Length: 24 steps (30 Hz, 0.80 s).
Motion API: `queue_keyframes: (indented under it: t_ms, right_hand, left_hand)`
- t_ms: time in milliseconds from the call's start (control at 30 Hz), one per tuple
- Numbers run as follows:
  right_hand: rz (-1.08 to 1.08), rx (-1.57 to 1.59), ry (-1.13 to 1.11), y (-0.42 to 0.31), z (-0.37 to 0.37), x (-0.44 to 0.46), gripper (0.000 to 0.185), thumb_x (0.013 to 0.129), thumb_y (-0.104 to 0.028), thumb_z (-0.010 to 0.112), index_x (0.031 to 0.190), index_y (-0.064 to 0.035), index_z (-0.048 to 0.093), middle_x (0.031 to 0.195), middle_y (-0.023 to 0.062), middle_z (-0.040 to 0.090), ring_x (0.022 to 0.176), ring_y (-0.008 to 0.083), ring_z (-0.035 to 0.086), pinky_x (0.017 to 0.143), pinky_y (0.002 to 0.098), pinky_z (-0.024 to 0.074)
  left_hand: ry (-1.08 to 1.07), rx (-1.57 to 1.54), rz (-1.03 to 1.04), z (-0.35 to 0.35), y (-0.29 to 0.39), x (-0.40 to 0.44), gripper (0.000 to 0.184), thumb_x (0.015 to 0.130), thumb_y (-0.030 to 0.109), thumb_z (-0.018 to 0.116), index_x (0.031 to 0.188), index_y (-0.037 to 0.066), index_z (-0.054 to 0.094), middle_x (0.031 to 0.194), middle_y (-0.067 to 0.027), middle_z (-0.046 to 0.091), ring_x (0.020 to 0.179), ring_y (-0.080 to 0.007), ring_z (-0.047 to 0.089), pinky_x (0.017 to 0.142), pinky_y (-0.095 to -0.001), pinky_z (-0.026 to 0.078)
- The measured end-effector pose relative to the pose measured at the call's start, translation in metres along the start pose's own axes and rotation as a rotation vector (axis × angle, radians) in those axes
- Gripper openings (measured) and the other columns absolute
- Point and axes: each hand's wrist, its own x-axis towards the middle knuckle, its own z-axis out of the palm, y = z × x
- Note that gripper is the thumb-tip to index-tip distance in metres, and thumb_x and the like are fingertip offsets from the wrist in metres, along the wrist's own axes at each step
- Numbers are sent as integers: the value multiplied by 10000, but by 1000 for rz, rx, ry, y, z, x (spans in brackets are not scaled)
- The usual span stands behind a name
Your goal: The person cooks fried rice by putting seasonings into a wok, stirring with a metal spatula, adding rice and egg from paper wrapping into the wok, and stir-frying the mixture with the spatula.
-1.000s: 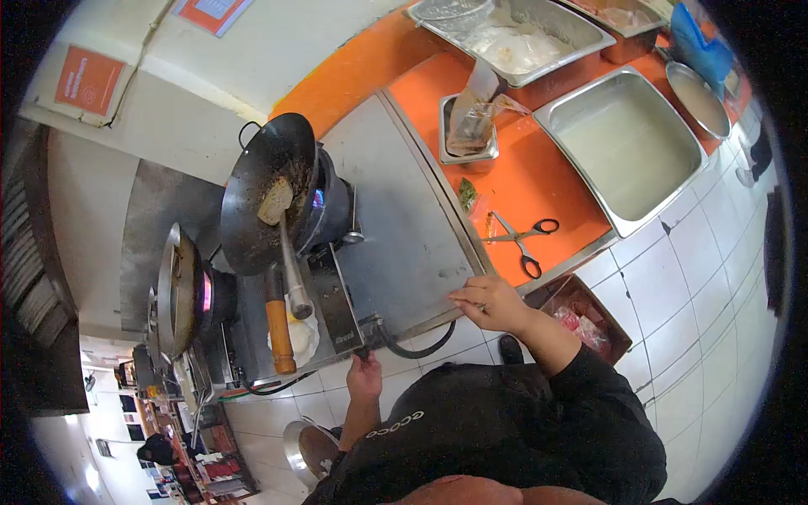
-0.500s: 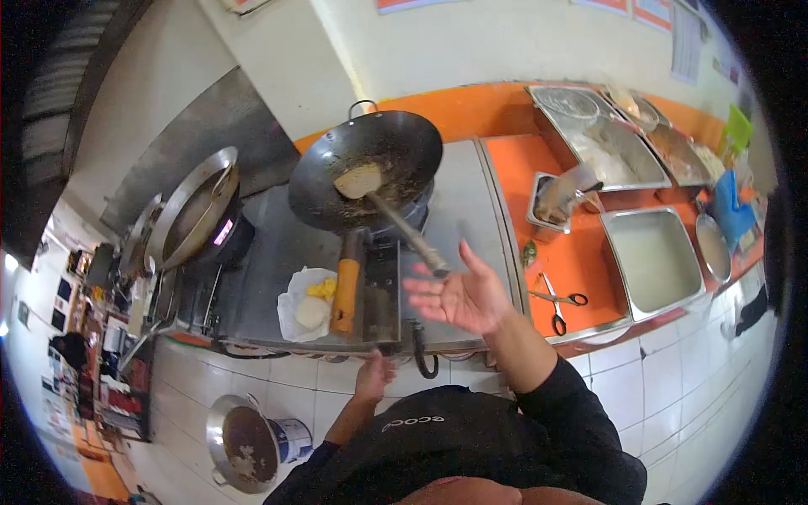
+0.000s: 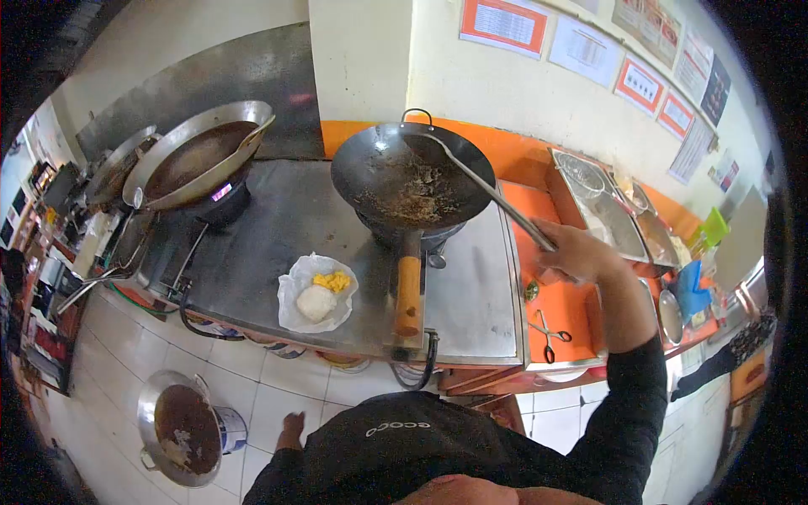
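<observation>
Once free, spatula (image 3: pixel 498 197) in right hand (image 3: pixel 579 252)

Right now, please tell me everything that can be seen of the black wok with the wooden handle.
The black wok looks like metal, round and opening upward, with brown residue and a slight shine inside. Its wooden handle points toward the person; a dark loop stands at the far rim. It sits on a burner. The right hand holds a long metal utensil that reaches inside.
</observation>
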Motion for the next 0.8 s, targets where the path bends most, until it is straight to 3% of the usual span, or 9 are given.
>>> queue_keyframes:
  t_ms: [33,67,100,167,233,400,500,667,800]
  right_hand:
    - [-182,-153,91,24,-8,0,497,738,-196,592,1184,-83,403,589,83,536,454,159,507,437,297,405]
    - [-366,-306,180,44,-17,2,567,719,-216,613,1224,-102,379,614,93,558,509,185,544,493,312,427]
    - [-324,-417,145,30,-29,-13,569,710,-216,620,1216,-101,387,674,107,573,592,204,563,558,318,431]
    - [-196,-577,43,-6,-56,-49,587,689,-212,633,1214,-110,392,767,130,587,698,227,583,638,324,433]
    - [-24,-670,-90,-32,-69,-64,622,665,-202,647,1224,-128,385,831,148,584,745,234,582,668,324,430]
    - [-87,-659,-172,-36,-46,-24,650,633,-169,631,1231,-201,378,823,165,583,734,281,573,663,370,435]
    - [86,-718,-31,-27,-7,25,665,644,-174,629,1248,-214,352,883,160,583,753,292,566,679,378,435]
    - [-229,-657,-2,-20,-53,-3,678,646,-150,643,1255,-196,348,827,153,580,721,273,564,683,355,434]
    - [-127,-530,-233,-34,-74,-36,693,638,-89,637,1260,-200,351,835,110,589,730,235,564,706,317,426]
  left_hand:
    - [-223,-246,-311,-26,-1,-29,375,818,364,412,928,50,587,866,-164,600,852,-297,566,740,-382,450]
    - [-50,-516,-568,27,-20,-44,383,821,352,408,865,26,605,834,-175,606,836,-314,571,725,-391,456]
    - [-210,-115,-238,80,-56,-34,361,811,328,423,905,25,595,854,-171,605,831,-322,574,720,-413,460]
    - [-210,28,-8,101,-72,-55,399,756,371,474,926,30,592,930,-185,582,908,-341,544,802,-440,425]
    - [-255,-440,-635,89,-61,-60,437,751,402,474,917,15,591,953,-200,569,923,-342,536,813,-437,419]
    - [-98,-590,-434,-37,1,-85,565,780,503,374,869,-9,597,948,-196,572,935,-336,527,819,-430,414]
    - [-192,-198,-20,54,-23,26,509,830,450,345,908,13,594,992,-182,561,968,-304,516,848,-386,399]
    - [49,-312,47,-8,-11,38,402,838,396,385,985,72,572,1024,-141,555,988,-292,505,839,-358,413]
    - [-89,-431,-221,-80,16,-47,407,817,419,418,996,85,569,1021,-127,561,998,-280,505,820,-373,425]
